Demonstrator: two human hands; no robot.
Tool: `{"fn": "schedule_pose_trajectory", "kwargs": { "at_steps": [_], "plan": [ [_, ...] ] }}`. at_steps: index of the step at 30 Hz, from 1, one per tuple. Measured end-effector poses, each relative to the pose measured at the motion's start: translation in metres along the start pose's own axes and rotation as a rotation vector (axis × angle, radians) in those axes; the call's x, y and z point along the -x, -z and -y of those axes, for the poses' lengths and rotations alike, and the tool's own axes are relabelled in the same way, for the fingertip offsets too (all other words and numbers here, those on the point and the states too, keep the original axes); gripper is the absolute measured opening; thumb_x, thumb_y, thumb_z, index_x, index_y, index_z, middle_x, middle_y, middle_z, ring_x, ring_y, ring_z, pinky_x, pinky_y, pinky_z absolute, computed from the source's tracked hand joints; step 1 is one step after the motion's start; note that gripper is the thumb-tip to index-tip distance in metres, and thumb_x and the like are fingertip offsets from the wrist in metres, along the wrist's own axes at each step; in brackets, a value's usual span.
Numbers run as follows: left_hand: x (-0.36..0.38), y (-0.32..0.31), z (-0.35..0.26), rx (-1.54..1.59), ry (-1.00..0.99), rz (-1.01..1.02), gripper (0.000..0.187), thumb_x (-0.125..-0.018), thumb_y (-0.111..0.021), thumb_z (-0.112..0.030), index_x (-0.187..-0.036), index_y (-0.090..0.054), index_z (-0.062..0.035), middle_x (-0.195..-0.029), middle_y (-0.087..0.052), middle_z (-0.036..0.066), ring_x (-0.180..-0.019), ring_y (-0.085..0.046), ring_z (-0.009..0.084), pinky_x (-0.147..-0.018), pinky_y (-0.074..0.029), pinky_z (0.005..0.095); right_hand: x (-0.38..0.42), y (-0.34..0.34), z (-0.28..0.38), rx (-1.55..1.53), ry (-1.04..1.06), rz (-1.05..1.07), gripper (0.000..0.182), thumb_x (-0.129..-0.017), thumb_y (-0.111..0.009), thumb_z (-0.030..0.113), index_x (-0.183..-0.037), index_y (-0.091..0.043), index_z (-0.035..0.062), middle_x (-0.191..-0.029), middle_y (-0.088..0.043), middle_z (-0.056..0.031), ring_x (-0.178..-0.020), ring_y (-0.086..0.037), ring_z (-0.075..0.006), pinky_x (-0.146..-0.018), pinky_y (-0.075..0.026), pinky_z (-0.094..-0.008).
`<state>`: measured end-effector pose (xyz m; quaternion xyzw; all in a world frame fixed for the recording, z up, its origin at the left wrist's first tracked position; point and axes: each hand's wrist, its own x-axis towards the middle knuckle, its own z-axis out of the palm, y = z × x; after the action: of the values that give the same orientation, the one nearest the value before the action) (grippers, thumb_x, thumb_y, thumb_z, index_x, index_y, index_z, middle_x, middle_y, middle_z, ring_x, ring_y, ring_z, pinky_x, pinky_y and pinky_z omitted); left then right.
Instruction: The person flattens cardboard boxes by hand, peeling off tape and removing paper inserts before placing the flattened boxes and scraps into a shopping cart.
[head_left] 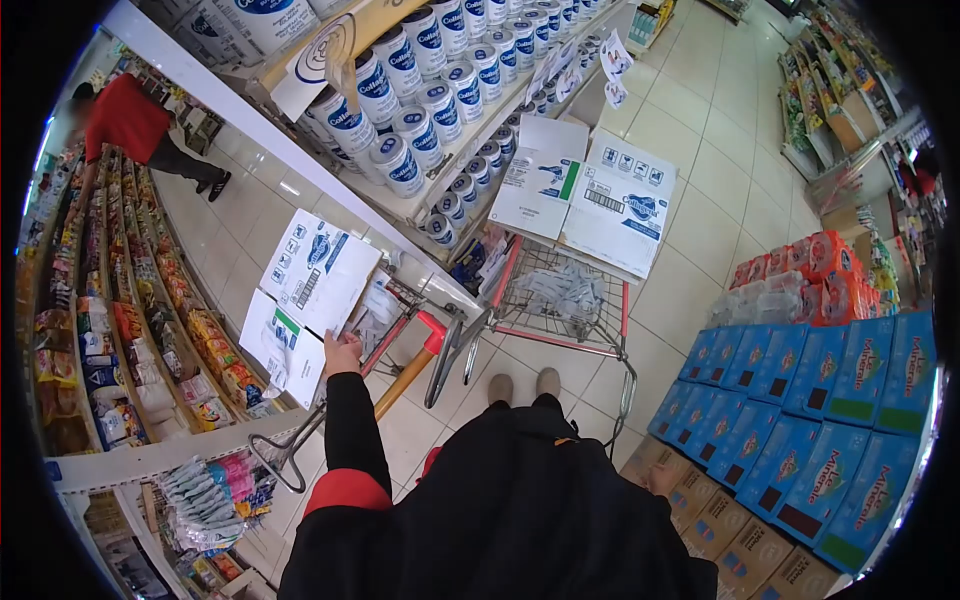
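Observation:
My left hand is closed on the near edge of a flattened white cardboard box, which leans on a metal cart at the left. Beside that hand, crumpled clear plastic lies in the cart. A red-ended wooden handle slants just to its right. My right hand hangs low at my side, against the brown cartons in this view; its fingers are hard to make out. In front of my feet stands a second cart, with another opened white box across its far end.
Shelves of white and blue tins rise ahead. Blue cartons are stacked at the right above brown cartons, with red-wrapped packs behind. Snack shelves curve along the left, where a person in red bends over.

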<state>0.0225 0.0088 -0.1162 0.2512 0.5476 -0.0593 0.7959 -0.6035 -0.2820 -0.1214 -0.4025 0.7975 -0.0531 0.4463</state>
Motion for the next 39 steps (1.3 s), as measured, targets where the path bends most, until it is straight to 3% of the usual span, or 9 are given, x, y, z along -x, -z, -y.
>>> {"fn": "schedule_pose_trajectory", "kwargs": {
  "at_steps": [3, 8, 12, 14, 17, 21, 28, 32, 39],
  "plan": [
    [0.001, 0.006, 0.001, 0.027, 0.063, 0.112, 0.021, -0.070, -0.059, -0.024, -0.076, -0.049, -0.0071, -0.064, -0.047, 0.003, -0.060, -0.045, 0.0125, -0.050, -0.039, 0.0221, -0.015, -0.001, -0.004, 0.003, -0.002, 0.030, 0.019, -0.069, -0.044, 0.006, -0.083, -0.051, -0.0039, -0.061, -0.050, -0.0093, -0.050, -0.050, -0.0192, -0.041, -0.039, -0.0293],
    [0.028, 0.000, 0.008, 0.005, -0.235, 0.333, 0.025, -0.075, -0.055, -0.023, -0.079, -0.046, 0.0004, -0.066, -0.044, 0.004, -0.058, -0.043, 0.0107, -0.046, -0.037, 0.0181, -0.033, -0.014, 0.010, 0.206, 0.242, -0.111, 0.025, -0.066, -0.049, 0.008, -0.088, -0.048, -0.0044, -0.078, -0.053, -0.0137, -0.064, -0.054, -0.0202, -0.047, -0.045, -0.0295],
    [0.045, 0.002, -0.009, -0.057, -0.322, 0.547, 0.016, -0.076, -0.053, -0.016, -0.081, -0.048, -0.0015, -0.069, -0.048, 0.005, -0.057, -0.044, 0.0098, -0.046, -0.036, 0.0173, -0.039, -0.027, 0.028, 0.076, 0.178, -0.068, 0.020, -0.069, -0.049, 0.007, -0.088, -0.047, 0.0007, -0.073, -0.050, -0.0079, -0.051, -0.049, -0.0141, -0.041, -0.039, -0.0251],
    [0.059, 0.004, -0.017, -0.037, -0.431, 0.600, 0.014, -0.075, -0.054, -0.013, -0.082, -0.049, -0.0022, -0.071, -0.051, 0.004, -0.058, -0.044, 0.0084, -0.048, -0.036, 0.0168, -0.060, -0.034, 0.028, 0.094, 0.463, -0.139, 0.021, -0.069, -0.051, 0.007, -0.089, -0.047, 0.0023, -0.074, -0.050, -0.0069, -0.053, -0.049, -0.0128, -0.043, -0.039, -0.0241],
    [0.111, 0.009, -0.024, -0.073, -0.686, 0.648, 0.015, -0.075, -0.053, -0.013, -0.085, -0.048, -0.0020, -0.074, -0.052, 0.004, -0.056, -0.043, 0.0082, -0.048, -0.036, 0.0171, -0.006, -0.039, 0.100, -0.074, 0.365, -0.008, 0.022, -0.068, -0.051, 0.005, -0.089, -0.048, 0.0001, -0.077, -0.050, -0.0101, -0.064, -0.053, -0.0173, -0.049, -0.045, -0.0251],
    [0.183, 0.023, -0.055, -0.074, -1.126, 0.771, 0.033, -0.078, -0.050, -0.016, -0.104, -0.041, 0.0007, -0.094, -0.050, 0.008, -0.075, -0.048, 0.0137, -0.062, -0.039, 0.0239, -0.028, -0.057, 0.136, -0.073, 0.604, 0.010, 0.020, -0.070, -0.049, 0.002, -0.090, -0.048, 0.0010, -0.077, -0.049, -0.0095, -0.062, -0.053, -0.0154, -0.049, -0.045, -0.0242],
    [0.314, 0.059, -0.093, 0.058, -1.345, 1.188, 0.042, -0.077, -0.049, -0.016, -0.114, -0.035, 0.0002, -0.114, -0.041, 0.011, -0.100, -0.041, 0.0214, -0.085, -0.032, 0.0341, 0.003, -0.074, 0.247, -0.152, 0.984, 0.111, 0.018, -0.073, -0.048, 0.002, -0.090, -0.048, 0.0007, -0.080, -0.049, -0.0070, -0.059, -0.050, -0.0118, -0.051, -0.044, -0.0219],
    [0.357, 0.065, -0.083, 0.156, -1.589, 1.079, 0.036, -0.074, -0.052, -0.012, -0.106, -0.044, 0.0007, -0.108, -0.044, 0.015, -0.099, -0.041, 0.0256, -0.085, -0.032, 0.0366, 0.014, -0.068, 0.274, -0.326, 1.076, 0.198, 0.016, -0.073, -0.047, 0.003, -0.089, -0.048, 0.0015, -0.080, -0.050, -0.0057, -0.059, -0.050, -0.0098, -0.051, -0.041, -0.0201],
    [0.413, 0.112, -0.068, 0.406, -1.577, 1.084, 0.037, -0.071, -0.053, -0.008, -0.104, -0.044, 0.0064, -0.110, -0.042, 0.020, -0.101, -0.039, 0.0326, -0.088, -0.028, 0.0412, 0.004, -0.041, 0.266, -0.433, 1.024, 0.210, 0.015, -0.073, -0.047, 0.003, -0.088, -0.048, 0.0011, -0.076, -0.051, -0.0037, -0.056, -0.049, -0.0088, -0.050, -0.040, -0.0198]
  ]
}}
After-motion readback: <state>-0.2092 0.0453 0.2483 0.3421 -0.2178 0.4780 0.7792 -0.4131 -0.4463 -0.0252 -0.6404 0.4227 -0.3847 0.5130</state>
